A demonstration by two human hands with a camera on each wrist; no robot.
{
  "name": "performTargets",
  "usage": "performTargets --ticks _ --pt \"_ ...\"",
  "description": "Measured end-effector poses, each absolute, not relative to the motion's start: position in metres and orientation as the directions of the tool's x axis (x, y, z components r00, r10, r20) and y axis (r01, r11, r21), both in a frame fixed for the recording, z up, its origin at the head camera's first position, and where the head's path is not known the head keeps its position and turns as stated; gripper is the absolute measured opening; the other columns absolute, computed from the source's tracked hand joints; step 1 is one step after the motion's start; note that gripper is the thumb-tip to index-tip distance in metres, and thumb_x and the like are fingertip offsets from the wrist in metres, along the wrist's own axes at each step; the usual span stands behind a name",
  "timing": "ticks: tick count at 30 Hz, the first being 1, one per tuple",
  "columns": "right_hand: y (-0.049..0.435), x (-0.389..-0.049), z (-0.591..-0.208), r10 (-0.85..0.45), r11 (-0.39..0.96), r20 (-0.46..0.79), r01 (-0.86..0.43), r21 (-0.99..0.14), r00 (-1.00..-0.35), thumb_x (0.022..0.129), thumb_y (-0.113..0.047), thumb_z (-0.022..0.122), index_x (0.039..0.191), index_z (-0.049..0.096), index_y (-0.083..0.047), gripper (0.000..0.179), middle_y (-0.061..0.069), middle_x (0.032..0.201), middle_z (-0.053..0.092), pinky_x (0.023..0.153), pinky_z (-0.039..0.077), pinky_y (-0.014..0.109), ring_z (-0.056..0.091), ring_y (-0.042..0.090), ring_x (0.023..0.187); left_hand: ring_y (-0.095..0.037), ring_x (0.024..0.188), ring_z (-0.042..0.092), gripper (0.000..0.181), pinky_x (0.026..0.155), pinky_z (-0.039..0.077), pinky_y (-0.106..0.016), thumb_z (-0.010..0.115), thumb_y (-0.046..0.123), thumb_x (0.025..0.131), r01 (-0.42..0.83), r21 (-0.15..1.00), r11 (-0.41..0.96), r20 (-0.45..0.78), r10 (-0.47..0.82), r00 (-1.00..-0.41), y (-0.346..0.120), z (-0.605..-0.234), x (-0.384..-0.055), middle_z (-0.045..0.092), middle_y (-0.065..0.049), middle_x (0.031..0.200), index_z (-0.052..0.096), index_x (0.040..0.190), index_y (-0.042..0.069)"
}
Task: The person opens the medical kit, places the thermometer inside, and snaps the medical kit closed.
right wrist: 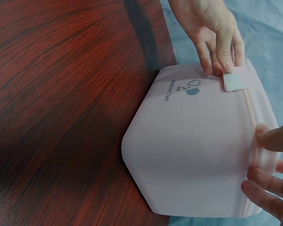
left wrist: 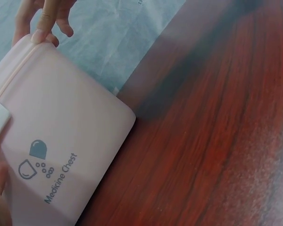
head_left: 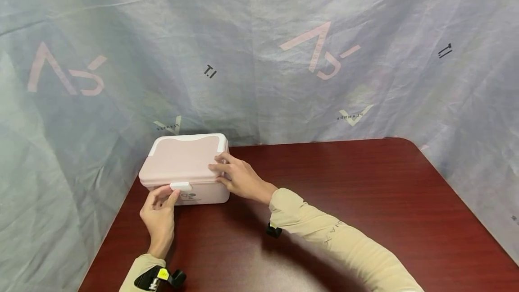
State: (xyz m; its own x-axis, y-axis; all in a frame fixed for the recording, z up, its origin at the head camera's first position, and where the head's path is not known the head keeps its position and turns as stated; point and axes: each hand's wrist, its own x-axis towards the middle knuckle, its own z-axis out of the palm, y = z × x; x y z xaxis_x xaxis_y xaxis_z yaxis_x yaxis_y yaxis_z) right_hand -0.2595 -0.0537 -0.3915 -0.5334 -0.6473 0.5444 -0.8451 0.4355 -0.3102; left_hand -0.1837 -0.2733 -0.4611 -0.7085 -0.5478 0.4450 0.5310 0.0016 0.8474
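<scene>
A pale pink medicine chest point(head_left: 182, 159) with a white-trimmed lid stands closed at the table's far left. A white latch point(head_left: 181, 186) sits at its front, above the "Medicine Chest" print point(left wrist: 61, 178). At that latch is my left hand point(head_left: 159, 215), its bent thumb and fingers pinching the lower edge. My right hand point(head_left: 242, 178) rests on the chest's right end, with spread, nearly straight fingers touching the lid's edge and corner. In the right wrist view the left hand point(right wrist: 214, 35) touches the latch point(right wrist: 235, 81). The chest's inside is hidden.
The dark red wooden table point(head_left: 344, 202) extends to the right and front of the chest. Grey printed cloth point(head_left: 259, 57) hangs close behind the chest and along both sides. A black wrist camera point(head_left: 177, 278) is strapped to the left sleeve.
</scene>
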Motion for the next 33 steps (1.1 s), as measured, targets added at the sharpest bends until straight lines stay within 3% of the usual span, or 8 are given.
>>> performTargets --ticks 12,21,28,33 --pt "-0.0529 -0.2578 -0.3926 -0.642 0.454 0.544 -0.840 -0.299 -0.540 0.086 -0.016 0.071 0.118 0.068 -0.013 0.032 0.009 0.122 0.056 0.072 0.050 0.026 0.060 0.009 0.081 -0.017 0.078 0.062 0.031 0.069 0.053 -0.020 0.073 -0.014 0.073 0.497 0.868 0.016 0.424 -0.545 -0.723 -0.2753 -0.4610 -0.1837 0.063 -0.013 0.087 0.060 0.101 -0.018" --pt "-0.0521 -0.2544 -0.3941 -0.641 0.475 0.547 -0.838 -0.268 -0.538 0.087 -0.017 0.070 0.120 0.067 -0.014 0.033 0.008 0.126 0.055 0.074 0.051 0.028 0.059 0.014 0.092 -0.017 0.078 0.061 0.031 0.068 0.052 -0.019 0.074 -0.013 0.074 0.484 0.875 0.031 0.421 -0.543 -0.726 -0.2756 -0.4601 -0.1817 0.063 -0.016 0.088 0.061 0.101 -0.018" --pt "-0.0507 -0.2538 -0.3936 -0.646 0.487 0.531 -0.832 -0.265 -0.548 0.088 -0.016 0.069 0.122 0.066 -0.015 0.035 0.008 0.129 0.054 0.083 0.050 0.030 0.056 0.019 0.110 -0.017 0.078 0.061 0.030 0.068 0.052 -0.018 0.074 -0.010 0.074 0.468 0.883 0.038 0.413 -0.536 -0.736 -0.2756 -0.4572 -0.1807 0.063 -0.015 0.088 0.061 0.101 -0.017" --pt "-0.0482 -0.2529 -0.3935 -0.644 0.477 0.518 -0.825 -0.302 -0.562 0.087 -0.012 0.069 0.124 0.065 -0.015 0.037 0.008 0.133 0.053 0.082 0.049 0.029 0.057 0.017 0.109 -0.017 0.077 0.061 0.031 0.067 0.052 -0.018 0.074 -0.010 0.075 0.466 0.884 0.034 0.410 -0.534 -0.739 -0.2751 -0.4553 -0.1801 0.063 -0.015 0.088 0.061 0.102 -0.018"
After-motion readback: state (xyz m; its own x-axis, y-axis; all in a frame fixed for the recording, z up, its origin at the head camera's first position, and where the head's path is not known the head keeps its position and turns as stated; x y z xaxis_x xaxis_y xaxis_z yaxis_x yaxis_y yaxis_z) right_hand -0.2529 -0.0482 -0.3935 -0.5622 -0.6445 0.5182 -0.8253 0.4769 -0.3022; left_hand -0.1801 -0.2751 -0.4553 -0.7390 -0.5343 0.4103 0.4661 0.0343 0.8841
